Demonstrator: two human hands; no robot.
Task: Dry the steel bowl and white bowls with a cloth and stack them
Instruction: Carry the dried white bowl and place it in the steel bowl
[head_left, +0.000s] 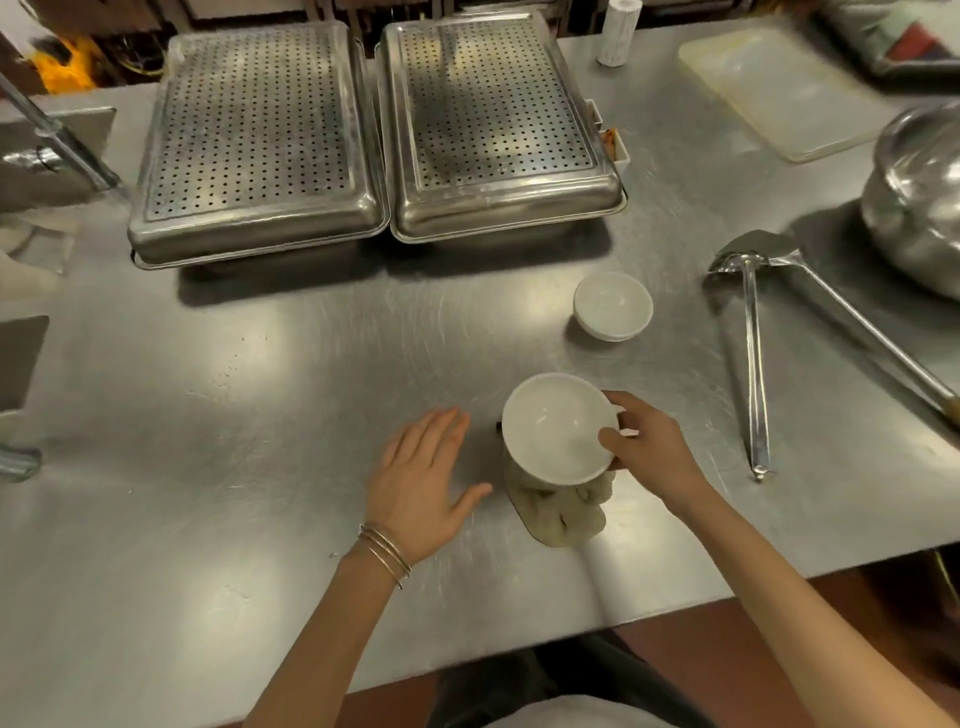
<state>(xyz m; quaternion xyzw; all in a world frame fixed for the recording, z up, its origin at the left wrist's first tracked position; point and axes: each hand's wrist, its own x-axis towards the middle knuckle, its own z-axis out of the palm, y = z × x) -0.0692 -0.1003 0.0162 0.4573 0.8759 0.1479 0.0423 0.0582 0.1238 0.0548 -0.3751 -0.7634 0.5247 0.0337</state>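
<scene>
Through the head camera I saw the right hand (649, 452) pinching the rim of a white bowl (550, 426), thumb inside, just over the crumpled cloth (563, 512) on the steel table (260, 389). The left hand (421, 488) was flat beside them, its fingers straight and close together. A second white bowl (613, 306) stood upright farther back, well apart.

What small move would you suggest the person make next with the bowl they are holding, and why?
Probably move the open left hand over to take the cloth. The right hand pinches the near white bowl by its rim above the cloth, which lies unheld on the counter.
</scene>
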